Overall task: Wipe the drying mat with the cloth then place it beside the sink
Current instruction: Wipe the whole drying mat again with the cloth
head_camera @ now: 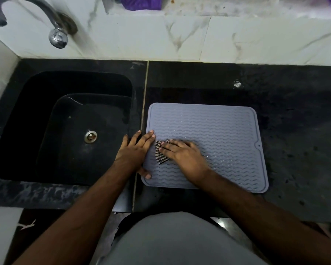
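Wiping under way: right hand (pixel 183 155) flat-fingered on cloth (pixel 161 156) atop mat (pixel 227 134) right of sink (pixel 27 111); left hand (pixel 135 150) flat-fingered steadying mat's sink-side edge; placement apparently pending.

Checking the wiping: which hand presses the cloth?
The right hand, flat on the checked cloth; the left hand only steadies the mat's edge.

A person seen from above, with bare forearms and a grey garment.

Both arms are uncovered from elbow to fingertips; no sleeves, watch, rings or bracelets are seen. The left hand (pixel 135 150) and right hand (pixel 185 155) are ungloved. A plain light-grey garment is worn over the torso, edged by dark fabric.
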A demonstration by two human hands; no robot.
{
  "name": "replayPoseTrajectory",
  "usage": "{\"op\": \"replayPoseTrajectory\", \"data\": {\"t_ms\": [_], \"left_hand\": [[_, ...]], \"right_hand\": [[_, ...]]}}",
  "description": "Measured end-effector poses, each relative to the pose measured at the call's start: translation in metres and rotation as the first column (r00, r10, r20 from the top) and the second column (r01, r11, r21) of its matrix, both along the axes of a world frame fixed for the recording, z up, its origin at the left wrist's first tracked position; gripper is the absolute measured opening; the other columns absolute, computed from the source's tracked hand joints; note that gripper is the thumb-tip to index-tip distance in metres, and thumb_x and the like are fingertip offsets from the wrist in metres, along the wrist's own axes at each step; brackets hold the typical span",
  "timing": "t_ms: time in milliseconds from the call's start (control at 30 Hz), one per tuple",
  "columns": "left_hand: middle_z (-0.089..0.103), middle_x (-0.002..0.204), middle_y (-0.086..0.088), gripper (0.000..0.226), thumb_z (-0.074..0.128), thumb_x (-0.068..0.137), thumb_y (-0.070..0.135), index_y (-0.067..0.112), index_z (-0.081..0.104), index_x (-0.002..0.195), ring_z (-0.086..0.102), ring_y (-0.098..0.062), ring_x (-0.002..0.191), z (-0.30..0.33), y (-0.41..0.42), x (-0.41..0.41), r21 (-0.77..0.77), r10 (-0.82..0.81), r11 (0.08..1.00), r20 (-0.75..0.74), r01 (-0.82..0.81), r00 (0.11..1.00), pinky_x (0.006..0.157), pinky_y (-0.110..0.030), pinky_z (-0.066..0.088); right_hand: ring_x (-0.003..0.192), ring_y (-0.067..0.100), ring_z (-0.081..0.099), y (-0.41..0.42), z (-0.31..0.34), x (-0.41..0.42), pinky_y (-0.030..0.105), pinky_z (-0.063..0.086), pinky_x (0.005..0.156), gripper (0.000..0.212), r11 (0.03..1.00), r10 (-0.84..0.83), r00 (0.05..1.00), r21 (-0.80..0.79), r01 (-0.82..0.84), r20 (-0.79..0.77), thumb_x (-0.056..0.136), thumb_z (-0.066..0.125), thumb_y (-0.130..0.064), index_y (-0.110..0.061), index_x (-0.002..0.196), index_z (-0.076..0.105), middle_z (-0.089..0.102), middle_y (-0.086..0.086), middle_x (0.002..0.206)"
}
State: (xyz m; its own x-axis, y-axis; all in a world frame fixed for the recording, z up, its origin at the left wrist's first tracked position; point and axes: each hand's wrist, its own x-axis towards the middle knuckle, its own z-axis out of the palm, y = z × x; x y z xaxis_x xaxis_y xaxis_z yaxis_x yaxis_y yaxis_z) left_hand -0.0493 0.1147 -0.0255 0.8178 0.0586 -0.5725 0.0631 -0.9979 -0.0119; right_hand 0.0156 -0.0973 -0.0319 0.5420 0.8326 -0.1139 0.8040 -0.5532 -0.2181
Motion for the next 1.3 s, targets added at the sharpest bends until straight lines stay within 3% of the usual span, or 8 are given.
{"op": "replayPoseTrajectory", "data": {"t_ms": [67, 200, 467, 767, 967, 1167, 1300], "left_hand": [[-0.025, 0.165, 0.007, 0.159, 0.081, 0.048, 0.076, 0.021, -0.022, 0.156, -0.014, -0.028, 0.153, 0.003, -0.008, 0.002, 0.076, 0.017, 0.997, -0.055, -0.012, 0.998, 0.119, -0.061, 0.0], [-0.029, 0.164, 0.0, 0.151, 0.08, 0.061, 0.07, 0.015, -0.026, 0.154, -0.015, -0.031, 0.153, 0.01, -0.024, 0.007, 0.228, 0.031, 0.974, -0.123, -0.002, 0.992, 0.119, -0.061, 0.002], [-0.024, 0.164, -0.013, 0.14, 0.082, 0.069, 0.058, 0.009, -0.015, 0.157, -0.005, -0.04, 0.153, 0.024, -0.052, 0.017, 0.416, 0.023, 0.907, -0.206, 0.066, 0.978, 0.12, -0.058, 0.008], [-0.023, 0.164, -0.015, 0.148, 0.087, 0.059, 0.059, 0.007, -0.011, 0.157, -0.006, -0.041, 0.152, 0.026, -0.056, 0.02, 0.426, 0.043, 0.902, -0.241, 0.065, 0.97, 0.119, -0.059, 0.011], [-0.014, 0.165, -0.016, 0.12, 0.081, 0.076, 0.043, 0.008, 0.001, 0.157, 0.001, -0.042, 0.152, 0.021, -0.06, 0.024, 0.426, 0.047, 0.904, -0.174, 0.032, 0.984, 0.118, -0.058, 0.018], [-0.012, 0.166, -0.014, 0.112, 0.08, 0.079, 0.036, 0.011, 0.004, 0.157, 0.002, -0.041, 0.152, 0.017, -0.06, 0.024, 0.42, 0.063, 0.907, -0.147, 0.005, 0.987, 0.119, -0.059, 0.016], [-0.009, 0.166, -0.013, 0.11, 0.081, 0.078, 0.033, 0.012, 0.006, 0.156, 0.004, -0.041, 0.152, 0.015, -0.059, 0.022, 0.407, 0.058, 0.913, -0.128, -0.001, 0.99, 0.119, -0.058, 0.016]], "right_hand": [[0.138, 0.015, 0.044, -0.014, 0.0, 0.001, 0.042, 0.035, 0.107, 0.05, 0.997, -0.068, 0.997, 0.025, 0.069, -0.033, 0.096, 0.045, -0.021, -0.044, 0.14, 0.049, 0.05, -0.017, 0.148], [0.142, 0.01, 0.037, -0.039, 0.001, 0.007, 0.037, 0.024, 0.111, 0.047, 0.989, -0.139, 0.987, 0.036, 0.142, -0.08, 0.099, 0.046, -0.022, -0.048, 0.138, 0.051, 0.045, -0.023, 0.15], [0.14, 0.011, 0.041, -0.09, 0.004, 0.022, 0.038, 0.024, 0.113, 0.044, 0.98, -0.187, 0.977, 0.051, 0.193, -0.101, 0.099, 0.049, -0.022, -0.048, 0.134, 0.056, 0.049, -0.023, 0.147], [0.136, 0.014, 0.047, -0.143, 0.006, 0.038, 0.044, 0.03, 0.11, 0.045, 0.966, -0.244, 0.968, 0.076, 0.248, -0.06, 0.095, 0.057, -0.017, -0.046, 0.129, 0.062, 0.054, -0.021, 0.142], [0.138, 0.011, 0.042, -0.175, 0.003, 0.048, 0.042, 0.024, 0.113, 0.042, 0.955, -0.292, 0.953, 0.03, 0.295, -0.081, 0.096, 0.042, -0.032, -0.051, 0.129, 0.059, 0.05, -0.025, 0.145], [0.137, 0.008, 0.042, -0.206, 0.004, 0.053, 0.037, 0.019, 0.113, 0.045, 0.921, -0.389, 0.918, 0.009, 0.39, -0.081, 0.094, 0.034, -0.038, -0.053, 0.128, 0.059, 0.049, -0.028, 0.144], [0.138, 0.007, 0.04, -0.219, 0.007, 0.058, 0.041, 0.019, 0.116, 0.038, 0.895, -0.439, 0.887, 0.016, 0.445, -0.144, 0.098, 0.043, -0.031, -0.05, 0.126, 0.061, 0.051, -0.025, 0.144]]}}
